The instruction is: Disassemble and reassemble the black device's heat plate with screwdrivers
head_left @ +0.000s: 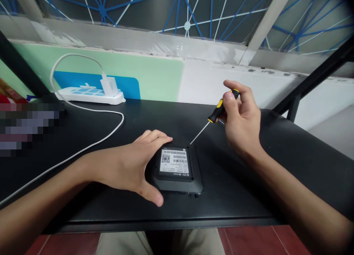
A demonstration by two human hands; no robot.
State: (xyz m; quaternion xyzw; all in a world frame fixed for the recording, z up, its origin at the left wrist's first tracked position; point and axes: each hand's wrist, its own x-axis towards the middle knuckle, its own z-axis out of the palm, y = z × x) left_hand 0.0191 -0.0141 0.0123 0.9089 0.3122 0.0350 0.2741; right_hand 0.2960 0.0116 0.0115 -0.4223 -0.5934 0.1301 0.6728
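Note:
A small black box device (177,170) lies upside down on the black table (249,181), its white label with a QR code facing up. My left hand (132,166) grips its left side, fingers curled over the far edge and thumb at the near edge. My right hand (240,118) is closed round the yellow and black handle of a screwdriver (214,116). The thin shaft slants down to the left, with its tip at the device's far right corner.
A white power strip (88,94) with a plugged-in white charger stands at the back left, and its white cable (91,144) runs across the table toward the near left edge. A blurred patch covers the far left. Black frame bars rise at both sides.

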